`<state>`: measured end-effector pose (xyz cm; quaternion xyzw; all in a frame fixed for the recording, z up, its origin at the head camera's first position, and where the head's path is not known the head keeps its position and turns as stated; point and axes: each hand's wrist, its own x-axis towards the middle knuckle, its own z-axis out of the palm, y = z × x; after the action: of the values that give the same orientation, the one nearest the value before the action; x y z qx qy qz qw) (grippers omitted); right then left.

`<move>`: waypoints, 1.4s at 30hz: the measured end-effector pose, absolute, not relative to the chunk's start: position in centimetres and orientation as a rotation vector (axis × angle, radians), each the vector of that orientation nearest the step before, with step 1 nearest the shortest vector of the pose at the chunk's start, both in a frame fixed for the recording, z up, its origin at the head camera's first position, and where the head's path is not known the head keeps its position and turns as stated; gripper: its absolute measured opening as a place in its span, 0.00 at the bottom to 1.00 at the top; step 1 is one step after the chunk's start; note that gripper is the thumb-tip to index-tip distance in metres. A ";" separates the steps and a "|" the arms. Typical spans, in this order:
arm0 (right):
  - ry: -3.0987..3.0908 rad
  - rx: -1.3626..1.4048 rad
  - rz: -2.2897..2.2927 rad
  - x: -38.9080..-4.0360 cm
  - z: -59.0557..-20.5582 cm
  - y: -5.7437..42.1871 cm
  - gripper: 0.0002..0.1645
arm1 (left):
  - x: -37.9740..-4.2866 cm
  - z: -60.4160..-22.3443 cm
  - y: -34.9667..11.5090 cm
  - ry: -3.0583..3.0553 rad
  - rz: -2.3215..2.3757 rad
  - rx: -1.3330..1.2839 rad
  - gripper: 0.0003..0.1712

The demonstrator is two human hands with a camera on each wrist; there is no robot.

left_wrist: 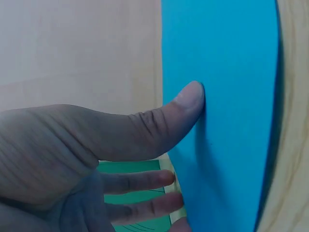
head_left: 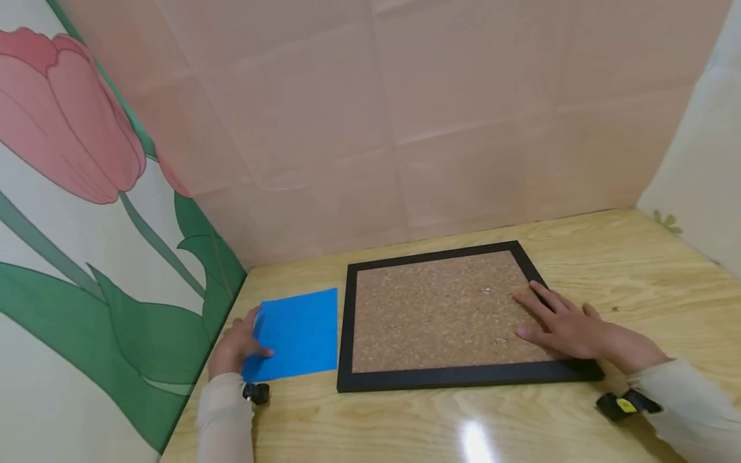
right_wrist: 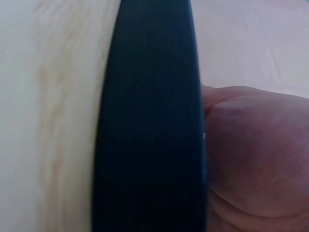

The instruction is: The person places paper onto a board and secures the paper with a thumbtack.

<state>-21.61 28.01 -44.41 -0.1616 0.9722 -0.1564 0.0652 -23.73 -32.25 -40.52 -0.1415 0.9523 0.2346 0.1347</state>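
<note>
A square sheet of blue paper [head_left: 298,334] lies on the table, left of a black-framed corkboard [head_left: 434,315]. My left hand [head_left: 234,347] is at the paper's left edge. In the left wrist view its thumb [left_wrist: 186,106] lies over the blue surface, while the other fingers [left_wrist: 145,208] extend along the edge, fairly straight. Whether any fingertip is under the sheet is hidden. My right hand [head_left: 570,328] rests with spread fingers across the right side of the corkboard. Up close, the right wrist view shows the black frame [right_wrist: 149,121] beside the palm.
The wood-grain table [head_left: 393,424] carries both things. Behind it hangs a creased pinkish backdrop [head_left: 405,128]. A tulip-patterned panel [head_left: 145,257] stands along the left, and a pale panel [head_left: 700,167] along the right. Small light marks [head_left: 485,290] show on the cork.
</note>
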 end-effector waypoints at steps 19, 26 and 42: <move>2.921 -0.485 -0.510 -21.6 -44.5 28.0 0.45 | -24.7 -40.4 -33.4 2.819 0.432 -0.353 0.34; 2.920 -0.476 -0.520 -21.6 -44.6 28.0 0.46 | -24.3 -39.5 -33.7 2.955 0.505 -0.513 0.24; 2.897 -0.472 -0.531 -21.8 -44.4 28.0 0.46 | -23.2 -36.4 -33.2 3.178 0.775 -0.539 0.25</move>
<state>-21.78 28.04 -44.44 -0.1578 0.9682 -0.1774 0.0794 -23.20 -33.23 -36.41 -0.1620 0.9550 0.2330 -0.0868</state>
